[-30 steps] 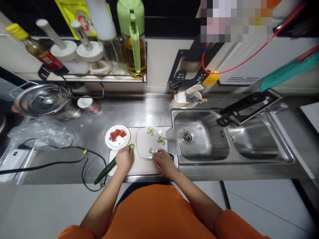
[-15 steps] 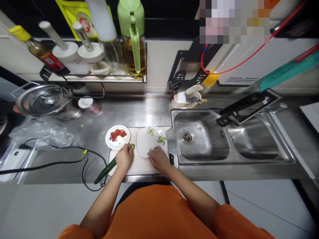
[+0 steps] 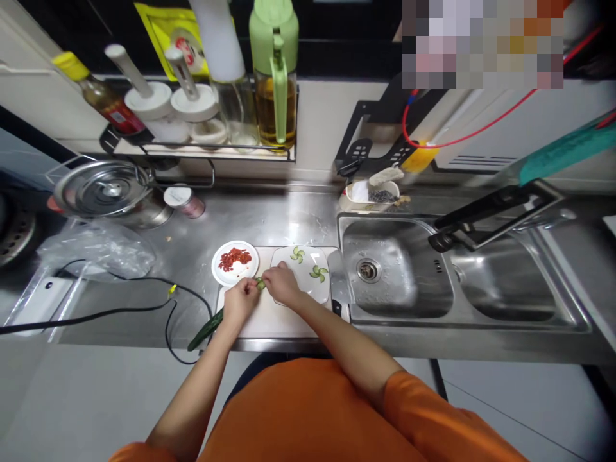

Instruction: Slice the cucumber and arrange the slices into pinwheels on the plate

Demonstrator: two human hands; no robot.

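My left hand [image 3: 239, 300] is closed around a long green cucumber [image 3: 206, 329] lying across the white cutting board [image 3: 262, 321]. The cucumber's cut end [image 3: 260, 283] sticks out between my two hands. My right hand [image 3: 280, 283] reaches over the square white plate [image 3: 315, 289] and pinches at that cut end; whether it holds a slice is hidden by the fingers. Two pinwheel shapes of cucumber slices [image 3: 317, 273] lie on the plate. A round white dish of chopped red pieces [image 3: 235, 262] sits just beyond my left hand.
A double steel sink [image 3: 399, 276] with a black faucet [image 3: 486, 218] lies to the right. A pot with a lid [image 3: 108, 192], a plastic bag [image 3: 99, 250] and a black cable [image 3: 120, 311] are on the left. Bottles stand on a wall rack [image 3: 202, 144].
My right hand has moved left from the plate's near edge to the cucumber's cut end by my left hand. The view has shifted slightly.
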